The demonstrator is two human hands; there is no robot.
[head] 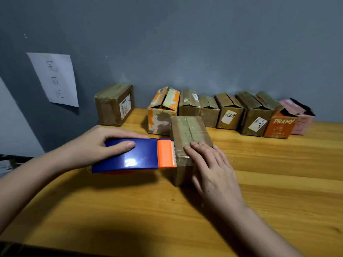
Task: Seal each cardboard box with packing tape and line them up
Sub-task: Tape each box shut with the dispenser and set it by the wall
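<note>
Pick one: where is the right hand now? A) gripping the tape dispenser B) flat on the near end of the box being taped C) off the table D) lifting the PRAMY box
B: the right hand lies with straight fingers on the near end of the box, while the left hand holds the tape dispenser.

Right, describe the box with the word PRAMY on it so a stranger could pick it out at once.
Follow the row of boxes along the grey wall at the back of the wooden table towards its right end. The PRAMY box stands second from that end, beside a pink box. It alone has a solid orange front with white lettering.
</note>
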